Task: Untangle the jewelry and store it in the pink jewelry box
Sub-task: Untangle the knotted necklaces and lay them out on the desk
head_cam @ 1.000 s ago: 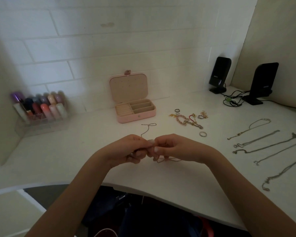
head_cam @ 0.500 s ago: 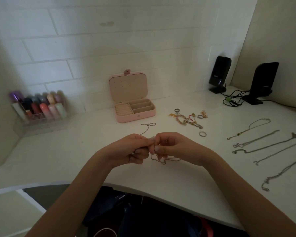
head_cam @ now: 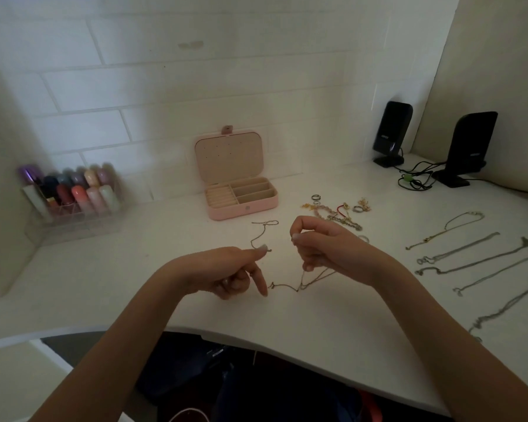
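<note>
We hold our hands a little apart above the white desk [head_cam: 165, 263], with a thin chain [head_cam: 287, 287] strung between them. Our left hand [head_cam: 226, 272] has its thumb stretched forward, the tip pinning the chain near a small clasp, while the index finger points down and touches the desk beside the chain's low sag; the remaining fingers are curled into the palm. Whether the thumb pinches the chain against another finger or only presses it, we cannot tell. Our right hand [head_cam: 323, 248] is raised slightly higher, its fingers curled and pinching the other part of the chain, from which two thin strands drop to the desk. A further length of the same chain runs away from our left thumb and ends in a loop lying on the desk just in front of the pink jewelry box [head_cam: 241, 205]. The box stands open against the tiled wall, its lid upright and its compartments showing. To the right of the box, just beyond our right hand, lies a tangled heap of bracelets and rings [head_cam: 336, 211]. Farther right, several chains [head_cam: 470, 257] are laid out in separate rows. At the left sits a clear organizer of lipsticks [head_cam: 70, 196], and at the back right stand two black speakers [head_cam: 392, 132] with their cables.
</note>
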A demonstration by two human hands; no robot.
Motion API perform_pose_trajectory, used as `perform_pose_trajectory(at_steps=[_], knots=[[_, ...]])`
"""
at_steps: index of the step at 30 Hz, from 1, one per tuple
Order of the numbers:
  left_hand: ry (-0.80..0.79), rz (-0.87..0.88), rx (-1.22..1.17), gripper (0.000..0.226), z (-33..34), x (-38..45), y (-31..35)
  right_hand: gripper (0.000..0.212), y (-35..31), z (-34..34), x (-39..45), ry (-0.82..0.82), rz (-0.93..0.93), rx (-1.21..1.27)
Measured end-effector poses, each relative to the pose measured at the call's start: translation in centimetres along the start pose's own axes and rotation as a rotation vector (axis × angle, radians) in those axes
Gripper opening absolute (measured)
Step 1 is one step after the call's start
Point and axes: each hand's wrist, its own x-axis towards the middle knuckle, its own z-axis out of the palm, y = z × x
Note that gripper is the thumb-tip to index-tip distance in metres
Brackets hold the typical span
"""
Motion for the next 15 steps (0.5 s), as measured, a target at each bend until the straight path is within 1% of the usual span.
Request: perform_pose_trajectory(at_steps=[1, 3, 4, 5, 8, 12, 15], knots=[[0.045, -0.026, 0.041, 0.05, -0.2, -0.1, 0.2, 0.02, -0.2, -0.1, 0.0, 0.017, -0.007, -0.037], [0.137, -0.052, 0.084, 0.027, -0.5, -0.4, 0.5, 0.019, -0.5, -0.3, 0.0, 0.034, -0.016, -0.091], [0.168, -0.049, 0.089, 0.02, -0.6, -0.5, 0.8, 0.018, -0.7, -0.4, 0.1, 0.039, -0.023, -0.122], [0.183, -0.039, 0.091, 0.018, -0.7, -0.6, 1.0, 0.017, -0.8, -0.5, 0.2, 0.044, -0.029, -0.157], [0.153, -0.013, 0.159, 0.029, -1.0, -0.8, 1.4, 0.013, -1.1, -0.6, 0.4, 0.048, -0.038, -0.232], [0.085, -0.036, 0.338, 0.049, -1.3, -1.1, 1.7, 0.008, -1.5, -0.8, 0.7, 0.032, -0.063, -0.359], [0.023, -0.024, 0.499, 0.056, -1.3, -1.3, 2.1, 0.008, -1.8, -0.9, 0.7, 0.007, -0.084, -0.42]])
